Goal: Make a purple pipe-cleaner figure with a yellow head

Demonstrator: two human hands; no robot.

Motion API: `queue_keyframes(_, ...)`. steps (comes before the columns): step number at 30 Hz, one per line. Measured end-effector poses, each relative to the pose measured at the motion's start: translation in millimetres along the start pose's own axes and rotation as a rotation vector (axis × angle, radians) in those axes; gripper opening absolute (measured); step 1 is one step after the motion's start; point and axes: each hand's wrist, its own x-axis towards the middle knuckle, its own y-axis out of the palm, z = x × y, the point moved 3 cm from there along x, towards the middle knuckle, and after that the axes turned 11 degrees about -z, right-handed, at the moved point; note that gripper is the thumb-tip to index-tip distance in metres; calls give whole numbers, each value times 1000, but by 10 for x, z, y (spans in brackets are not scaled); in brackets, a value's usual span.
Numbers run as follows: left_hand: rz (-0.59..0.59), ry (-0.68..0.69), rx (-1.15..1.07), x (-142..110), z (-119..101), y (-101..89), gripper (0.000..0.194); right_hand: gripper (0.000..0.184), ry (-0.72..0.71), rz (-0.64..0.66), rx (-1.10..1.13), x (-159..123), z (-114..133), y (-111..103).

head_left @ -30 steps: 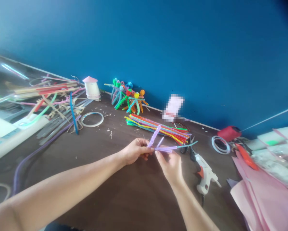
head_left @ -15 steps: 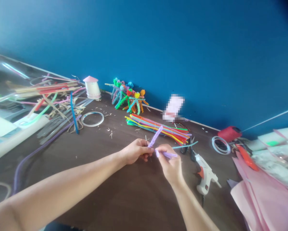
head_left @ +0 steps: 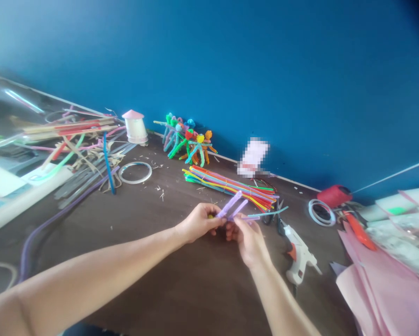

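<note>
Purple pipe cleaners point(head_left: 231, 203) are held between both hands over the dark table. My left hand point(head_left: 200, 221) pinches them at the base of a thick, upward-slanting length; a bit of yellow shows by its fingers. On the other side my right hand point(head_left: 247, 237) is closed on a thinner purple strand, with one part pointing up and another running to the right. Just beyond the hands lies a bundle of colourful pipe cleaners point(head_left: 226, 183). The exact joint between the purple pieces is hidden by the fingers.
Several pipe-cleaner figures point(head_left: 188, 140) stand by the blue wall, near a white cup with a pink cone top point(head_left: 135, 128). At right are scissors point(head_left: 279, 217), a glue gun point(head_left: 300, 254), and pink sheets point(head_left: 380, 280). Loose strips point(head_left: 72, 144) pile up at left.
My right hand has closed in on the left. The thin purple strand, earlier pointing right, now also has a part standing up beside the thick length. Yellow now shows at my left fingers.
</note>
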Motion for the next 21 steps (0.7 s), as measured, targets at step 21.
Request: queue_keyframes(21,14,-128,-98,32,10,-20,26,7,-569,17,-709,-97,238,42)
